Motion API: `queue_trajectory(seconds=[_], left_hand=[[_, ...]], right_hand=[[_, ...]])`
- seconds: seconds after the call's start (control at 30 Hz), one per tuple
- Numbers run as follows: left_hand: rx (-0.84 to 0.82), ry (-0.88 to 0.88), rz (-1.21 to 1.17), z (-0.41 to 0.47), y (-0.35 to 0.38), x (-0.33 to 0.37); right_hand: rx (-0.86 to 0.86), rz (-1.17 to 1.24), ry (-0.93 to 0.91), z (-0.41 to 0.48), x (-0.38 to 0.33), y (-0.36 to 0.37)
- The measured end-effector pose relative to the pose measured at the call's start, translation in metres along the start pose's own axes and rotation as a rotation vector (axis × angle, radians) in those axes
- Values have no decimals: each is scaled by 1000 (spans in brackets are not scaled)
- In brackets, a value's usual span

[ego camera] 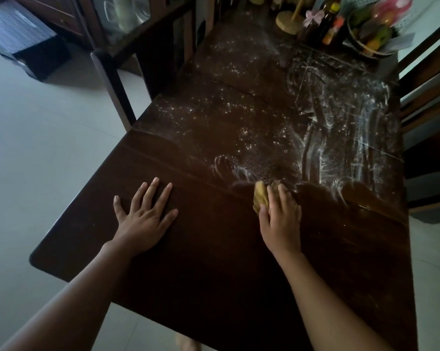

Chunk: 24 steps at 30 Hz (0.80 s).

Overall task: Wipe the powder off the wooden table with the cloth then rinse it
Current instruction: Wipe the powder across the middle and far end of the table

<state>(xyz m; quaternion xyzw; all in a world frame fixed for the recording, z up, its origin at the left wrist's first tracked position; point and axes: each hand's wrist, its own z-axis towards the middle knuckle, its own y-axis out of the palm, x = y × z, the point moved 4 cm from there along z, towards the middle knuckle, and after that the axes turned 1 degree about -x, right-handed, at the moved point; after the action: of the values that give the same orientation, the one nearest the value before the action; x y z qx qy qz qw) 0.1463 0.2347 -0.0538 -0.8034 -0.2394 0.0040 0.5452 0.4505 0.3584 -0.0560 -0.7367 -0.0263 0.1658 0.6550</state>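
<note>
Right now, the person's left hand (143, 219) lies flat on the wooden table (214, 262). Its fingers (150, 191) are straight and spread apart, and they hold nothing. The palm presses down on the dark wood.

The right hand (281, 219) is off to the side of the left fingers, well apart from them. Its fingers (282, 196) are bent over a yellow cloth (260, 196) and hold it down on the table. The cloth is scrunched into a lump. Most of it is tucked under the fingers, and a bit sticks out on the thumb side and past the fingertips.

White powder (340, 127) starts just past the right fingertips. Near those fingertips it makes thin curved streaks. Farther ahead and out past the little finger's side it is thick and smeared in long lines. Straight ahead of the left fingertips, farther up the table, it is only small white dots. The wood under both hands is dark brown.

Far ahead of all the fingers, at the end of the table, stand some bottles (325, 24), a round wooden stand (287, 21) and a basket (365, 50) with bright things in it. A dark chair (429, 84) sits at the table edge on the right hand's side.
</note>
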Motion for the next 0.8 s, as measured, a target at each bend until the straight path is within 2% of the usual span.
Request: queue_trajectory(seconds=[0.07, 0.1, 0.13, 0.23, 0.3, 0.37, 0.43, 0.5, 0.67, 0.73, 0.8], left_hand=[[10, -1, 1, -1, 0, 0], [8, 1, -1, -1, 0, 0], [5, 2, -2, 0, 0, 0], [-13, -15, -4, 1, 0, -1], [-26, -31, -32, 1, 0, -2], [-33, -32, -42, 0, -2, -1], [-52, -27, -32, 0, -3, 1], [-67, -24, -39, -1, -4, 2], [-91, -33, -37, 0, -5, 1], [-92, -40, -51, -1, -4, 2], [-68, -53, -71, -2, -3, 0]], right_hand=[[53, 30, 104, 23, -30, 5], [50, 40, 84, 31, -52, 9], [32, 34, 7, 34, -77, 13], [-89, -17, -375, 11, -130, 25], [-168, -7, -586, -10, -127, 25], [-200, -30, -720, -17, -104, 19], [-218, -65, -729, -1, -82, 13], [-209, -47, -629, 34, -79, 12], [-106, 55, -341, 123, -148, 18], [-137, 65, -414, 123, -183, 25], [-173, 60, -611, 96, -200, 31]])
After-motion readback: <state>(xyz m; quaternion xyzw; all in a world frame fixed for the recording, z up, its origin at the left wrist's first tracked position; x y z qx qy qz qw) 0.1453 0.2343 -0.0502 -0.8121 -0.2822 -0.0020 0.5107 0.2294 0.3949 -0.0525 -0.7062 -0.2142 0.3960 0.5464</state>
